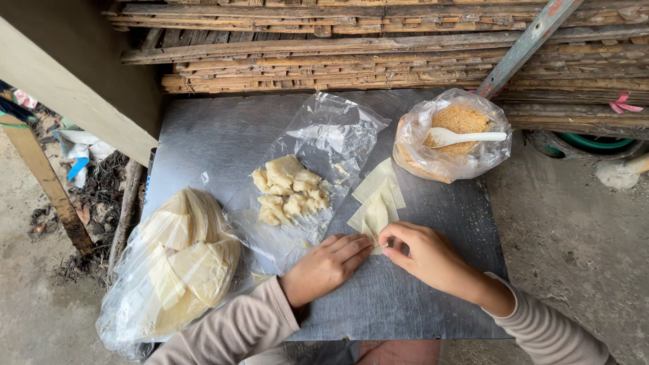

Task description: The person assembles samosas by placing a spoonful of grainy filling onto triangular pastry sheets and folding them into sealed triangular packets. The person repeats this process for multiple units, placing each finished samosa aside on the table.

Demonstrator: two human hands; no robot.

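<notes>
Pale thin wrapper sheets (376, 203) lie stacked on a grey metal tabletop (419, 297). My right hand (426, 255) pinches the near corner of the top sheet with thumb and fingers. My left hand (326, 265) rests flat beside it, fingertips touching the same near edge. Just left of the sheets, a flattened clear plastic bag (324, 145) carries several pale yellow dough lumps (289, 190).
A clear bag of folded pale sheets (177, 263) hangs over the table's left edge. At the back right stands an open bag of brown crumbs (454, 132) with a white spoon (466, 136) in it. Stacked bamboo slats (378, 47) and a metal bar (526, 44) lie behind.
</notes>
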